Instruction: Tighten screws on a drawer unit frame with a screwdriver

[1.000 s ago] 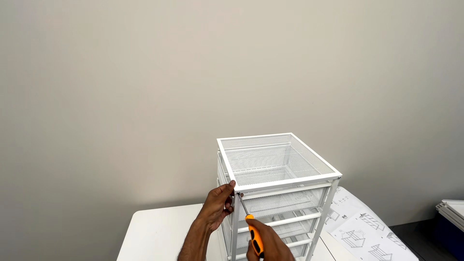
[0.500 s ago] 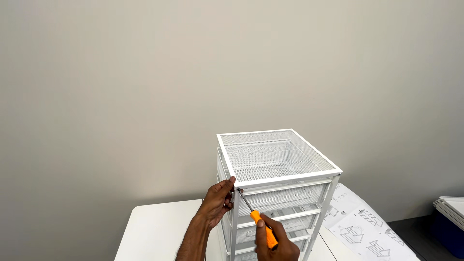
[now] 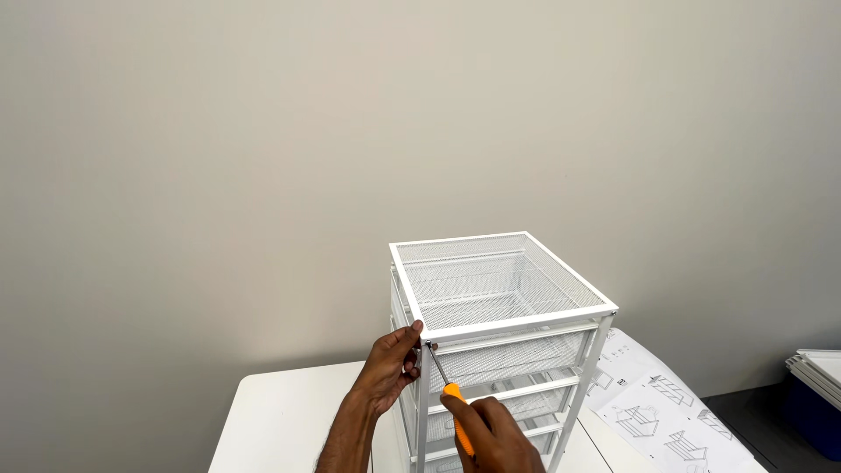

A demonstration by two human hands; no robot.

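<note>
A white wire-mesh drawer unit (image 3: 504, 302) with a metal frame stands on a white table (image 3: 280, 416). My left hand (image 3: 392, 368) grips the unit's front left post just under the top corner. My right hand (image 3: 491, 438) holds a screwdriver (image 3: 449, 398) with an orange handle. Its metal tip points up and left, at the top of that same post, next to my left thumb. Whether the tip sits in a screw is too small to tell.
Assembly instruction sheets (image 3: 657, 407) with line drawings lie on the table to the right of the unit. A stack of white panels (image 3: 819, 372) and a dark blue object (image 3: 815, 420) are at the far right. A plain beige wall (image 3: 350, 131) fills the background.
My right hand has shifted to the right with the screwdriver, tilting its handle from near upright to a slant. My left hand stays on the post.
</note>
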